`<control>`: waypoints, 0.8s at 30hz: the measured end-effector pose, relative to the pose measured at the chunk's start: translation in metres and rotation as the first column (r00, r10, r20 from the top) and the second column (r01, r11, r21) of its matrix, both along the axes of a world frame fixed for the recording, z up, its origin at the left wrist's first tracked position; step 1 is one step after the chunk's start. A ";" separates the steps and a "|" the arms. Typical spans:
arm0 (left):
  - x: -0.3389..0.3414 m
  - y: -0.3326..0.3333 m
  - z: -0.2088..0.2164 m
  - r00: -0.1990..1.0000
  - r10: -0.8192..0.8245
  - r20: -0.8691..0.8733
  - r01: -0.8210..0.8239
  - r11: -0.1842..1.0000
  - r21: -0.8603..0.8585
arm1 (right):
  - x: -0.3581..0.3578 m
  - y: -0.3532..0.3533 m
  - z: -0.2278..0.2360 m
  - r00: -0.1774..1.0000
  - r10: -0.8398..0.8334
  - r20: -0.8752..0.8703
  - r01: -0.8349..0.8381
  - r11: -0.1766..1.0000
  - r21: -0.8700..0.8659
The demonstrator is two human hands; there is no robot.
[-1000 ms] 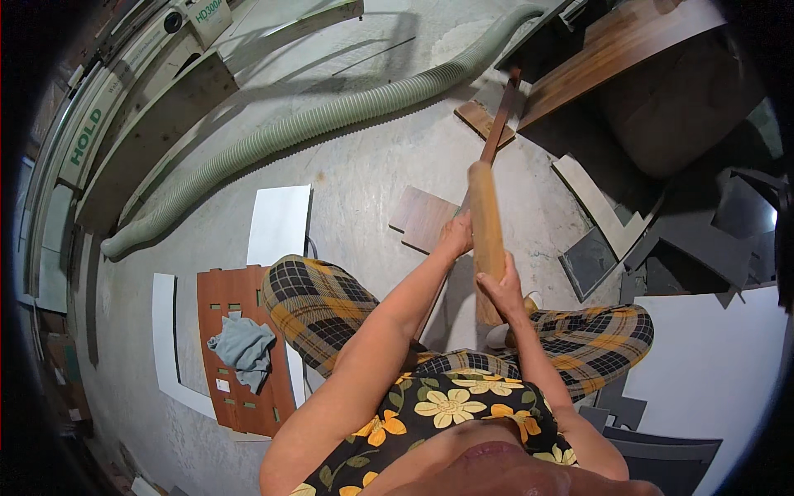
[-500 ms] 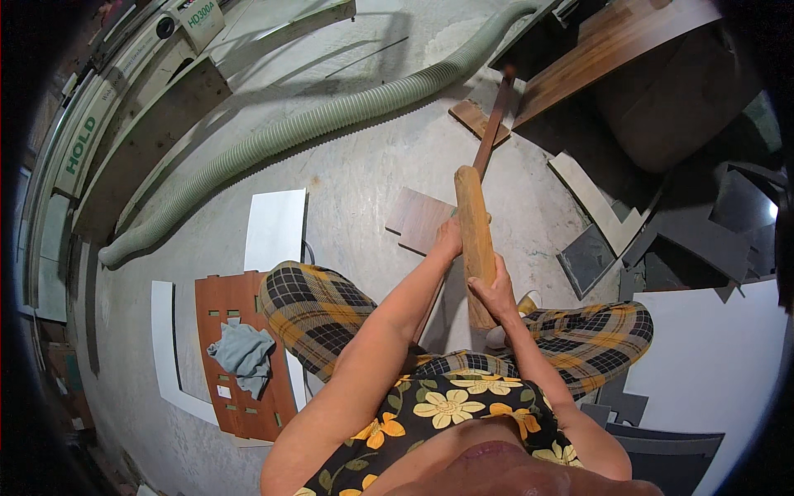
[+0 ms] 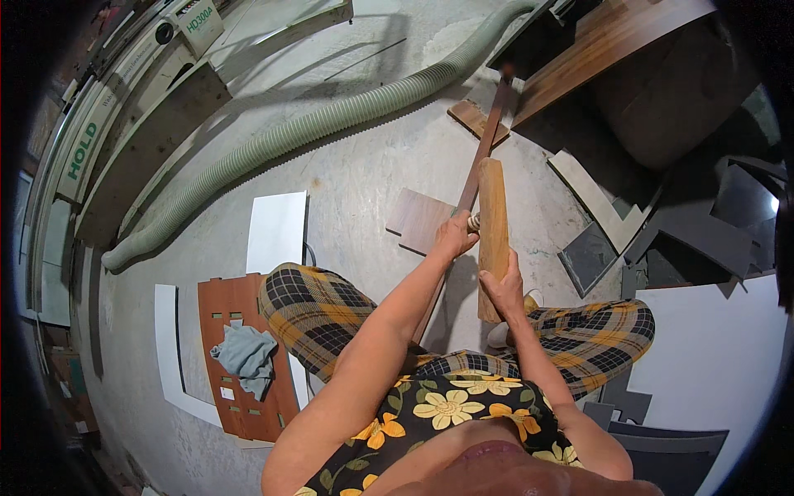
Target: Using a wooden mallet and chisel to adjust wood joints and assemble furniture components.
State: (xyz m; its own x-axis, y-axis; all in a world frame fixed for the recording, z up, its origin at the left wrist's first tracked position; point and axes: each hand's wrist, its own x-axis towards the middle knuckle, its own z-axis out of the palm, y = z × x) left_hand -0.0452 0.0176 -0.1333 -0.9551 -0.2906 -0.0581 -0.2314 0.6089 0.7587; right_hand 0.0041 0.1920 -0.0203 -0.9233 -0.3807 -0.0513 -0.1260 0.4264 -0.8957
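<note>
My right hand (image 3: 504, 289) is wrapped around the lower part of a thick wooden block (image 3: 493, 219), held lengthwise in front of me. My left hand (image 3: 455, 238) is closed at the long narrow brown wooden strip (image 3: 478, 169). A short, light, ringed end of a small tool (image 3: 474, 221) sticks out of this fist toward the block; the rest of it is hidden by my fingers. The block's left side is very close to that end, and I cannot tell whether they touch. The strip runs from between my legs to the far right.
Brown board offcuts (image 3: 420, 217) lie left of the strip. A ribbed green hose (image 3: 331, 120) crosses the floor beyond. At left are a white board (image 3: 277, 227) and a slotted brown panel (image 3: 217, 302) with a grey cloth (image 3: 246, 357). Dark sheet scraps (image 3: 589, 260) lie at right.
The wooden block has moved to the right and turned slightly, uncovering the small tool's ringed end. My left hand has shifted slightly to the right.
</note>
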 end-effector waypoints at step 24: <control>0.000 0.001 0.007 1.000 0.002 0.007 -0.002 0.998 -0.061 | -0.004 -0.001 -0.005 1.000 -0.013 0.024 0.014 0.999 -0.038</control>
State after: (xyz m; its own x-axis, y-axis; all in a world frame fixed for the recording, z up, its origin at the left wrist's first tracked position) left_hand -0.0452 0.0183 -0.1267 -0.9541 -0.2957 -0.0471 -0.2381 0.6538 0.7182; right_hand -0.0004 0.1909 -0.0255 -0.9269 -0.3707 -0.0593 -0.0989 0.3935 -0.9140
